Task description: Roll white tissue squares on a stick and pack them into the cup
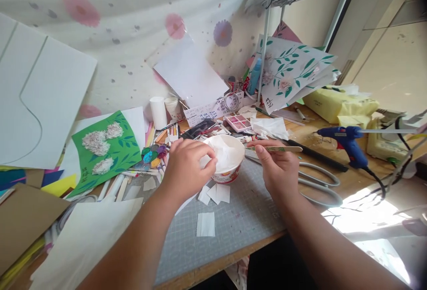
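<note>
A paper bowl (230,176) with a printed red pattern on its side stands on the grey cutting mat (248,207), and crumpled white tissue (224,152) lies inside it. At the bowl's left rim, my left hand (190,167) has thumb and forefinger pinched together by the tissue; what is between the fingertips is hidden. To the right of the bowl, my right hand (280,167) grips a thin flat craft stick (287,149), whose far tip points left to the rim. Several small white paper squares (206,224) rest on the mat in front of the bowl.
On the right are a blue glue gun (347,138), grey-handled scissors (320,183) and a yellow tissue pack (338,103). A green flower picture (106,152), paint pots (153,154) and white sheets (90,232) cover the left. Pens and a pink palette (238,122) crowd the back.
</note>
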`<state>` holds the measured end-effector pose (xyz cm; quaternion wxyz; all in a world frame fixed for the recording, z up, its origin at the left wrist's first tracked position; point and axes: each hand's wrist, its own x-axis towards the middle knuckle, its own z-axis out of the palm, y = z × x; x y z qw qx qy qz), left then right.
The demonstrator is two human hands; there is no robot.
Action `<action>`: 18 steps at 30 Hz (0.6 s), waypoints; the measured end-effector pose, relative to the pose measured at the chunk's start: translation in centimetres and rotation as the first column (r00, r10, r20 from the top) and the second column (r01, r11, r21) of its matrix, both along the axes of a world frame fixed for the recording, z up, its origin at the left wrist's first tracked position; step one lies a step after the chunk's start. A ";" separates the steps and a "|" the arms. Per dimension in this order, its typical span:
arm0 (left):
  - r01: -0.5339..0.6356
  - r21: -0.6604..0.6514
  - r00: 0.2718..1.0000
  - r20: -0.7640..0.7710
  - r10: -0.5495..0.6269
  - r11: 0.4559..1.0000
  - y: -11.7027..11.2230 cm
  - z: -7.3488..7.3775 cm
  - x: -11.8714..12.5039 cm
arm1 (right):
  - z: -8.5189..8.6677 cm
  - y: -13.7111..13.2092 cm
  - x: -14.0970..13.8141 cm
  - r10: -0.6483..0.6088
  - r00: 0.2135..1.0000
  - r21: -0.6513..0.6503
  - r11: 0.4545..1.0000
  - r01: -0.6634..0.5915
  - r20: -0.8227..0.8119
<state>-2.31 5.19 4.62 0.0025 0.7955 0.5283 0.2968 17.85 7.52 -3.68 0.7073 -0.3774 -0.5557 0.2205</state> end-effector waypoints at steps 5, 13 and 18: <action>0.076 -0.053 0.997 -0.005 -0.076 0.996 -0.4 -0.3 -1.2 | -0.3 -0.7 0.2 0.032 0.994 0.046 0.999 -0.028 -0.102; 0.065 0.426 0.948 0.255 -0.189 0.902 -4.1 -4.0 -3.1 | -0.7 -4.1 1.3 0.570 0.687 -0.203 0.815 -0.543 0.451; 0.216 0.190 0.922 0.285 -0.264 0.958 -4.5 -4.2 -2.3 | -1.5 -3.8 0.0 0.545 0.540 -0.267 0.818 -0.509 0.641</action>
